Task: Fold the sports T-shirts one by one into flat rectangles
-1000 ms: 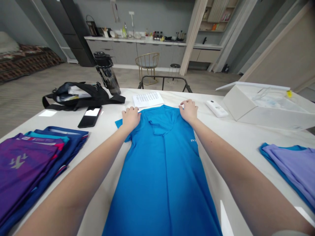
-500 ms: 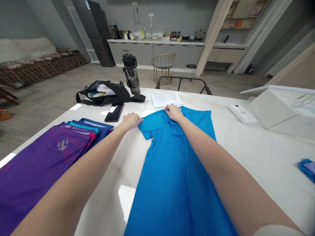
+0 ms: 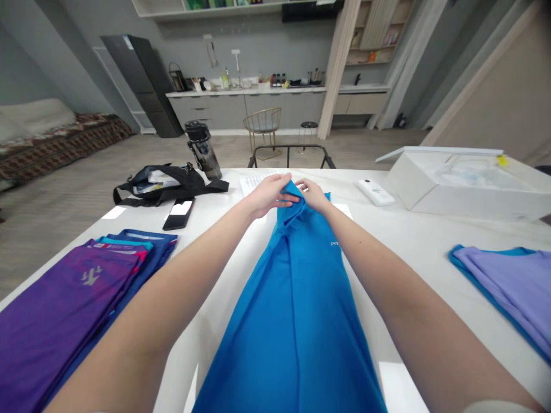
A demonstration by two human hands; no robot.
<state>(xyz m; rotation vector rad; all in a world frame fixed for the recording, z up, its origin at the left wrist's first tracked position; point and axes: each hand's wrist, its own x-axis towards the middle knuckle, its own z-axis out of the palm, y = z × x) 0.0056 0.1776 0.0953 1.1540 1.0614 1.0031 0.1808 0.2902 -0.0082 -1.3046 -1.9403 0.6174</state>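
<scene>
A bright blue shirt (image 3: 297, 298) lies lengthwise on the white table (image 3: 430, 246), its left side folded over toward the middle. My left hand (image 3: 270, 195) pinches the folded shoulder fabric at the shirt's far end. Right beside it, my right hand (image 3: 313, 195) grips the collar area of the same shirt. Both hands are closed on the cloth and nearly touch each other.
A stack of folded purple and blue shirts (image 3: 81, 287) lies at the left, a lilac and blue pile (image 3: 512, 287) at the right. Beyond are a black bag (image 3: 163, 183), phone (image 3: 178, 213), dark bottle (image 3: 202, 149), paper sheet (image 3: 253, 181), white remote (image 3: 375, 192) and open white box (image 3: 465, 180).
My left hand carried the shirt's left sleeve and shoulder rightward over the middle, meeting my right hand at the collar. The shirt is narrower now. The camera view also swung about.
</scene>
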